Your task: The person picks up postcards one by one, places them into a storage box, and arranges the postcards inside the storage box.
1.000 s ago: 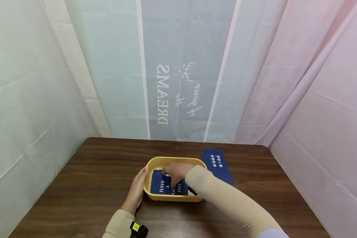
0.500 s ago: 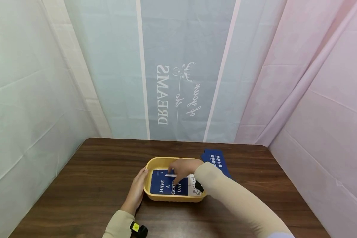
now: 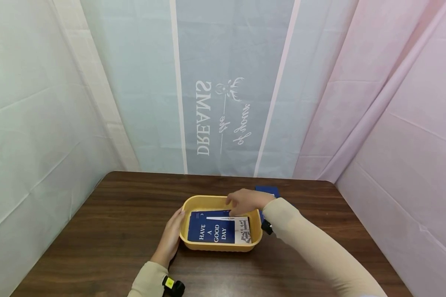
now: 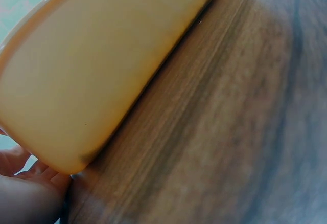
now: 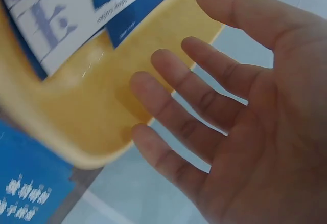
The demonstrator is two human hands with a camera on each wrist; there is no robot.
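My left hand (image 3: 169, 237) rests along the left end of a yellow plastic basket (image 3: 219, 247), its fingertips at the rim. In the left wrist view this hand (image 4: 30, 193) lies against the basket's outer wall (image 4: 92, 75). A flat blue card printed "HAVE A GOOD DAY" (image 3: 208, 233) lies in the basket, with a white-and-grey printed piece (image 3: 243, 231) beside it. My right hand (image 3: 247, 201) hovers over the back right rim. In the right wrist view its fingers (image 5: 189, 96) are spread and relaxed, with nothing held. Overlapping items hide parts of the stack.
Behind the basket's right end lie more blue cards (image 3: 266, 189), partly hidden by my right arm. The dark wooden table (image 3: 126, 206) is bordered by a pale curtain (image 3: 152, 103) at the back and fabric at both sides.
My right hand has drawn back from the cards towards the basket's right rim. More of the "HAVE A GOOD DAY" card and the white-and-grey piece now shows. The left hand stays put.
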